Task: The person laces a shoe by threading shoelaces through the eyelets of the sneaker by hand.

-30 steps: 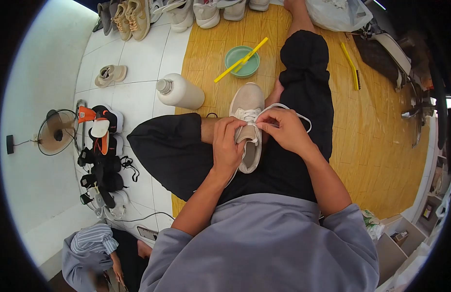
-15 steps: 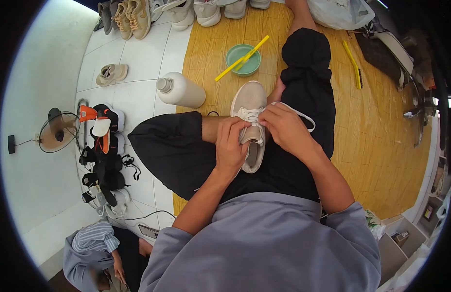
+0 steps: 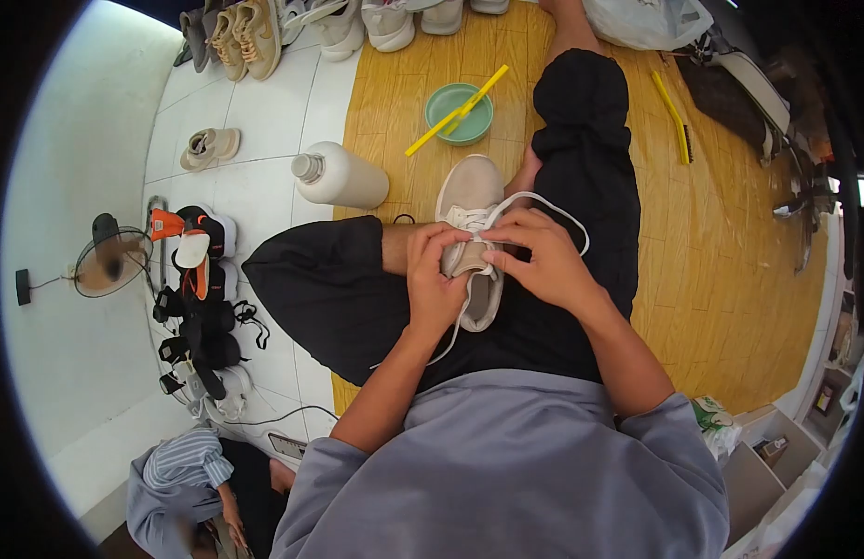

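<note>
A beige sneaker (image 3: 475,180) lies across my lap, toe pointing away, its opening toward me. Its white shoelace (image 3: 573,216) makes a wide loop on the right, and another length hangs below my left hand. My left hand (image 3: 435,272) is closed at the left side of the eyelets, thumb and fingers pinching the lace there. From the right, my right hand (image 3: 542,257) pinches the lace over the tongue, its fingertips close to the left ones. The fingers partly hide the upper eyelets.
A white bottle (image 3: 353,177) stands left of the sneaker. Beyond it, a yellow brush lies across a green bowl (image 3: 439,104); another yellow brush (image 3: 676,116) is on the right. Several shoes (image 3: 204,307) line the left wall near a fan (image 3: 110,261). Another person (image 3: 185,475) sits lower left.
My hands have drawn together and slightly toward me along the lacing. The right-hand lace loop shows longer, and a lace length now hangs below my left hand.
</note>
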Demonstrator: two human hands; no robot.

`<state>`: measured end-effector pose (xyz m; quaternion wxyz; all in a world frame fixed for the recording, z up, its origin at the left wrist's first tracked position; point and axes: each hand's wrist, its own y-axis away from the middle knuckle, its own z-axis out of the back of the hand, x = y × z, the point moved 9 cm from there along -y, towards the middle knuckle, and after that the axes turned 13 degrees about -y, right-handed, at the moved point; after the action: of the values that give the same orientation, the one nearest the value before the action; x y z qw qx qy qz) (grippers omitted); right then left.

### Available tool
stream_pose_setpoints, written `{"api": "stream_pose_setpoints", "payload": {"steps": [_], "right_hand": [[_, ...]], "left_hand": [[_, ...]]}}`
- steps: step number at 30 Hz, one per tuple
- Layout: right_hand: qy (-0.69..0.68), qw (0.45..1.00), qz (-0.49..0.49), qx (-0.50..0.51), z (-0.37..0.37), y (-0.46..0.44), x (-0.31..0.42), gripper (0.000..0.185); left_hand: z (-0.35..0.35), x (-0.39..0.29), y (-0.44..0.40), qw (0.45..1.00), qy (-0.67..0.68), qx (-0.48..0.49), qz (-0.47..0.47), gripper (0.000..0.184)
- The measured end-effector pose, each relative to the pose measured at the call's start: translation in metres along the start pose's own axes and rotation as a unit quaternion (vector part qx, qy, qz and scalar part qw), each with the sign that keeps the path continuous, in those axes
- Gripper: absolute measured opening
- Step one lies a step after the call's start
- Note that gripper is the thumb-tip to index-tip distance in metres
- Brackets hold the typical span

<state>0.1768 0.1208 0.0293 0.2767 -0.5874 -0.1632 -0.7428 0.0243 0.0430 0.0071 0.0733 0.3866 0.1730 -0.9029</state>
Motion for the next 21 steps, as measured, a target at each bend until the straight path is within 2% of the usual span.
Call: {"api": "stream_pose_setpoints", "payload": {"steps": [5, 8, 13, 16, 19, 20, 21], "right_hand": [[-0.023, 1.0, -0.006, -0.002, -0.004, 0.009, 0.006, 0.046], [-0.009, 1.0, 0.026, -0.012, -0.002, 0.009, 0.014, 0.052], [0.049, 0.994, 0.04, -0.084, -0.015, 0.013, 0.003, 0.044], [0.017, 0.992, 0.066, -0.109, -0.011, 0.016, -0.003, 0.037], [-0.021, 0.991, 0.062, -0.12, -0.01, 0.019, -0.007, 0.033], [-0.032, 0.99, 0.057, -0.121, -0.011, 0.019, -0.008, 0.031], [-0.042, 0.989, 0.057, -0.128, -0.011, 0.019, -0.008, 0.032]], "left_hand": [[-0.006, 0.015, 0.003, 0.994, 0.084, 0.016, 0.07, 0.045], [-0.008, 0.017, 0.003, 0.991, 0.096, 0.018, 0.087, 0.046], [-0.011, 0.016, -0.002, 0.988, 0.121, 0.065, 0.076, 0.048], [-0.002, 0.001, -0.013, 0.976, 0.099, 0.192, 0.027, 0.046], [-0.003, 0.016, -0.015, 0.928, 0.202, 0.299, 0.091, 0.044], [-0.001, 0.015, -0.02, 0.938, 0.191, 0.274, 0.094, 0.03], [-0.002, 0.013, -0.025, 0.948, 0.141, 0.268, 0.097, 0.027]]}}
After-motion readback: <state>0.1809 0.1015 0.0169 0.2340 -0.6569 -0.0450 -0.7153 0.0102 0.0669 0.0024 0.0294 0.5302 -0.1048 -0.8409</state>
